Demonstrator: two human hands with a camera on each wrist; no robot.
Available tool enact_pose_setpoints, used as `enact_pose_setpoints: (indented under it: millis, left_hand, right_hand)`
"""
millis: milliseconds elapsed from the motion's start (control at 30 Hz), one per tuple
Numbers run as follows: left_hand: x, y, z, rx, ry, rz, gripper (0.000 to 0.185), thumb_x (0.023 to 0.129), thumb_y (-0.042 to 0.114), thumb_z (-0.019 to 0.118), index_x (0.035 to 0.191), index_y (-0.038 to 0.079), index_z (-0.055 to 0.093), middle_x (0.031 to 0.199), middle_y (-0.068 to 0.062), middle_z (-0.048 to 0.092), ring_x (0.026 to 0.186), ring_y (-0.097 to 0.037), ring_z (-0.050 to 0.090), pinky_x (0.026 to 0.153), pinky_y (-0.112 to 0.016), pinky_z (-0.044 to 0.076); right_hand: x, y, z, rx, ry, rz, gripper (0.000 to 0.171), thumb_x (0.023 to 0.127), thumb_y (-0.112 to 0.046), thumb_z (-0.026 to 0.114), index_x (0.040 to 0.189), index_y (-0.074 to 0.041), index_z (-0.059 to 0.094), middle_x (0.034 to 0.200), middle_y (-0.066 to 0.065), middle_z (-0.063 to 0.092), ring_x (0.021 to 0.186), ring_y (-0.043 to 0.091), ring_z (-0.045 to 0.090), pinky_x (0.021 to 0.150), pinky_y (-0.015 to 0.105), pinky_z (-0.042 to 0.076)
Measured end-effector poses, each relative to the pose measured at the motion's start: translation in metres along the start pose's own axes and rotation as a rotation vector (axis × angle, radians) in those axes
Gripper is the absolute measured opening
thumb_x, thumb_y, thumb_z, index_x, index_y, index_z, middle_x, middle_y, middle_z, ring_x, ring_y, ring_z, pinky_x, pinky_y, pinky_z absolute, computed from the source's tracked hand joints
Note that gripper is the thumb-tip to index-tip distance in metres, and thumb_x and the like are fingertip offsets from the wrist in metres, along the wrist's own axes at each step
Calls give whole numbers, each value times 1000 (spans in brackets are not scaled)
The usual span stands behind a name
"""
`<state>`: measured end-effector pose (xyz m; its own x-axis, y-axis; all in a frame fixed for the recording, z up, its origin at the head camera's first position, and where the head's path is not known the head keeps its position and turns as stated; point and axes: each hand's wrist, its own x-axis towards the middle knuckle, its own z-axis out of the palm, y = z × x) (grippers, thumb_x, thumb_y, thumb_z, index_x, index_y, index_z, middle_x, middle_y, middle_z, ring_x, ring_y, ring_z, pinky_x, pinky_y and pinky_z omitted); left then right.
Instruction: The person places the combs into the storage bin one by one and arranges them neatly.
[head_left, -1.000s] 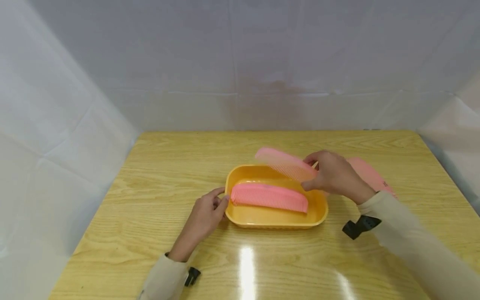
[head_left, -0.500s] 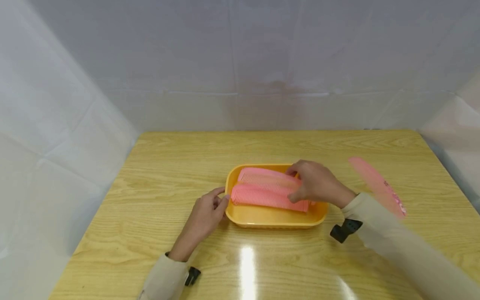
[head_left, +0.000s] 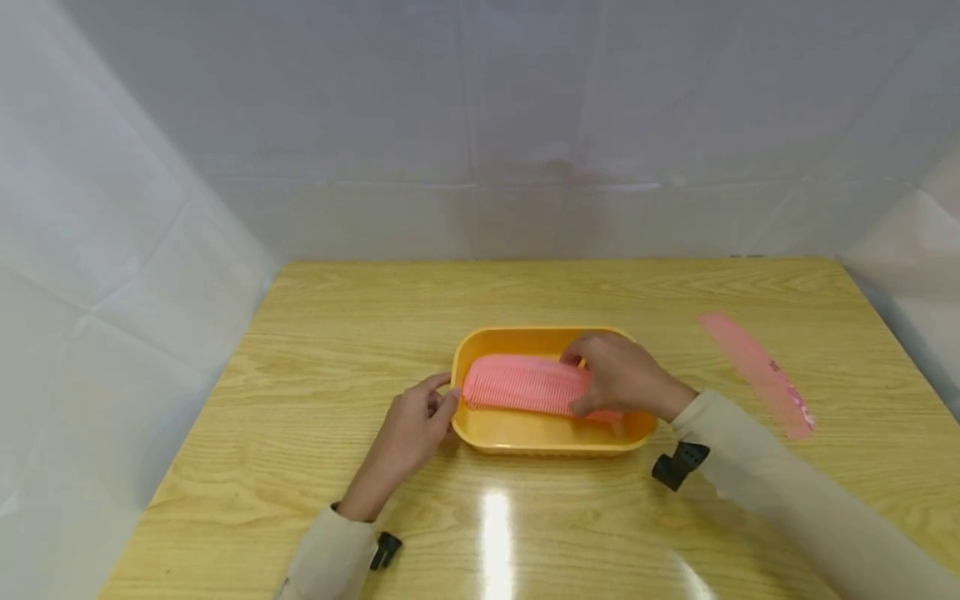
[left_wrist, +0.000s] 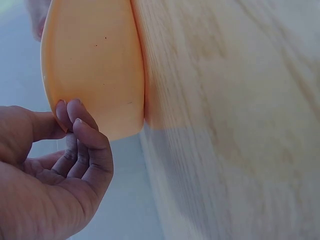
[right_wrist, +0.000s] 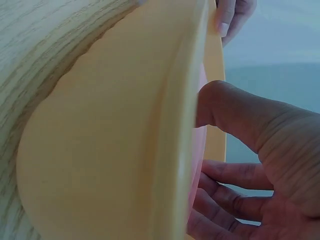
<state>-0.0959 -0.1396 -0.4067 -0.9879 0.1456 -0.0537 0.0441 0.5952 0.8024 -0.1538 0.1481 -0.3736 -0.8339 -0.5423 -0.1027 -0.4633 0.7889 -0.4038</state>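
Note:
A yellow plastic tray [head_left: 517,447] stands on the table. My left hand [head_left: 411,429] pinches its left rim; the left wrist view shows thumb and fingertips at the edge of the tray wall [left_wrist: 95,65]. Inside lie two pink combs [head_left: 517,385], one largely over the other, teeth facing the near side. My right hand [head_left: 626,379] reaches over the right end and grips the upper comb there, thumb on the near edge and fingers on the far edge. In the right wrist view the tray wall [right_wrist: 100,140] hides most of the pink comb [right_wrist: 199,142].
Another pink comb [head_left: 753,371], with a printed pattern along it, lies slantwise on the wooden table [head_left: 345,333] right of the tray. Pale sheeting [head_left: 397,217] rises behind the table and along both sides.
My right hand has lowered a comb from above the tray's far rim into it and drawn it nearer, over the other comb. My left hand stays at the rim.

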Motion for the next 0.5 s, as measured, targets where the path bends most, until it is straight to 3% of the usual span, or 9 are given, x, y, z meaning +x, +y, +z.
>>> enact_pose_setpoints:
  millis: [200,500]
  left_hand:
    - [0,-1,0,-5,1,1,40,106,19,54,140,-2,56,74,-1,62,64,-23,63,49,-26,45]
    - [0,0,0,-9,2,8,40,106,18,55,139,-3,57,73,-1,62,64,-25,64,49,-26,45]
  right_hand:
    - [2,0,3,-26,19,-39,58,70,-26,94,116,0,72,111,10,71,94,24,64,85,43,54]
    - [2,-1,6,-30,8,-34,61,72,-25,94,120,2,70,116,13,70,103,29,64,91,45,53]
